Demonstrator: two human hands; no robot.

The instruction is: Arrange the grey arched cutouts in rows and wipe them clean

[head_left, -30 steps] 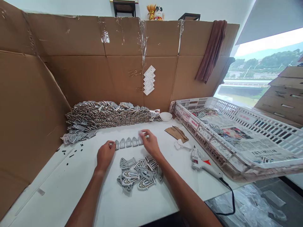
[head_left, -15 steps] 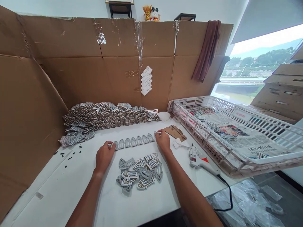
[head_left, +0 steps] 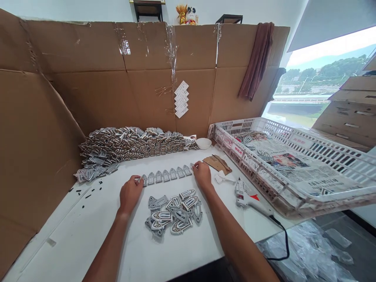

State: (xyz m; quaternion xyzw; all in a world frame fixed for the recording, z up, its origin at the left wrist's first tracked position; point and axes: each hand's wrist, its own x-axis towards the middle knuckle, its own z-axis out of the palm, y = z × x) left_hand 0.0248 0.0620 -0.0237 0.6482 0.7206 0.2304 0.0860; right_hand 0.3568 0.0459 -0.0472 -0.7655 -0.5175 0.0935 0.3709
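Observation:
Small grey arch-shaped pieces, like little window frames, stand side by side in a row point(head_left: 166, 175) across the white table. At the row's left end, my left hand point(head_left: 131, 192) is closed with its fingertips on the end piece point(head_left: 144, 180). My right hand point(head_left: 202, 175) pinches the piece at the right end point(head_left: 192, 166), which its fingers partly hide. Between my forearms lies a loose heap of similar pieces point(head_left: 174, 213), some showing a white face with dark scrollwork.
A large pile of pieces point(head_left: 126, 143) lines the cardboard wall point(head_left: 141, 94). To the right are a white bowl point(head_left: 203, 143), a cardboard scrap point(head_left: 216, 162), crumpled tissue point(head_left: 223, 178), a corded glue gun point(head_left: 245, 197) and a white plastic crate point(head_left: 293, 196) lined with newspaper. Dark bits point(head_left: 85, 197) lie left.
The view has shifted very slightly. Both hands stay at the two ends of the row, and the pieces keep their places.

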